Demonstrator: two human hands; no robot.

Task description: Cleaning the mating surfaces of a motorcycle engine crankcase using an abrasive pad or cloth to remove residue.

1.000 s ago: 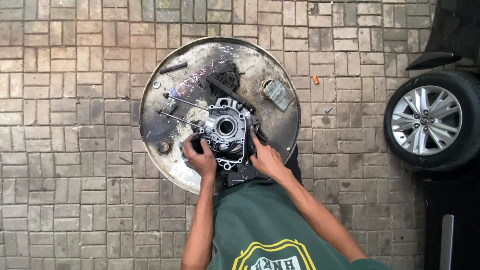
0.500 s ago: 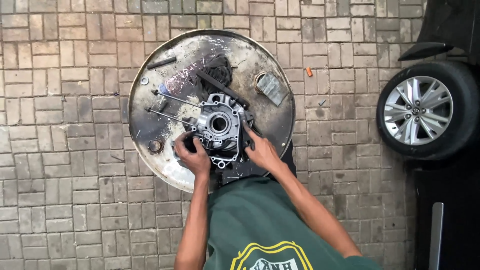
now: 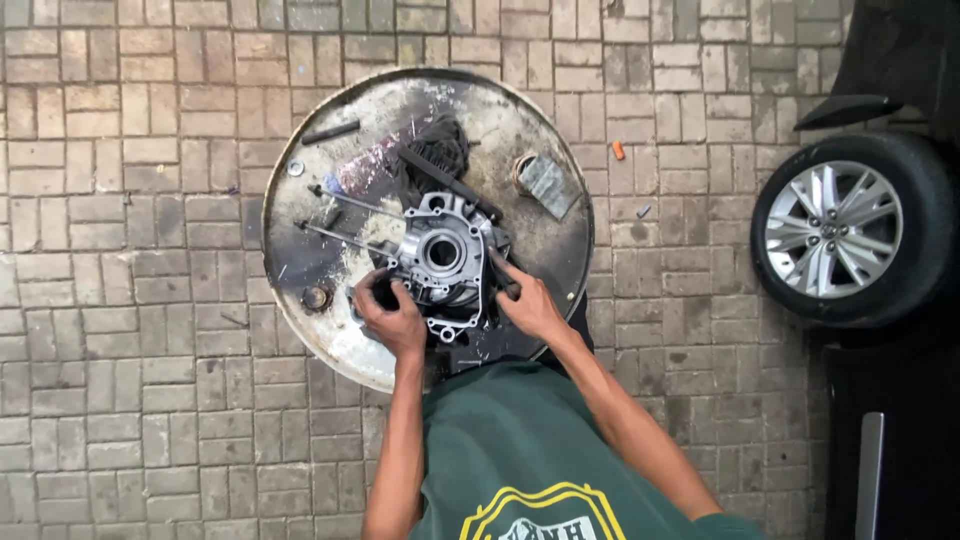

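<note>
**Both hands on an engine casing atop a drum lid**

Seen from above: a silver engine casing (image 3: 445, 258) with a round central bore, lying flat near the middle of a round, stained metal drum top (image 3: 330, 340). Gripped at its lower-left edge by the left hand (image 3: 392, 318), fingers curled around a dark part of the casing there. Pressed at its right edge by the right hand (image 3: 530, 305), index finger stretched out along the casing's rim, remaining fingers bent; whether anything is clasped under that palm cannot be told.

Two long thin studs (image 3: 345, 222) jutting from the casing's left side toward the drum's rim, roughly parallel, resting over the drum surface. Just behind the casing, a crumpled black rag (image 3: 440, 140) with a long dark bar (image 3: 450, 183) lying diagonally across it. Farther left on the drum, a short dark rod (image 3: 331, 131) and a small washer (image 3: 295, 168), both well apart from the hands. At the right of the drum, a grey folded piece (image 3: 550, 186) beside a ring. Near the left hand, a rusty bung cap (image 3: 317, 298).

All around, grey paving bricks (image 3: 130, 300). Off to the right, a car wheel (image 3: 838, 230) with a silver alloy rim, well apart from the drum.
</note>
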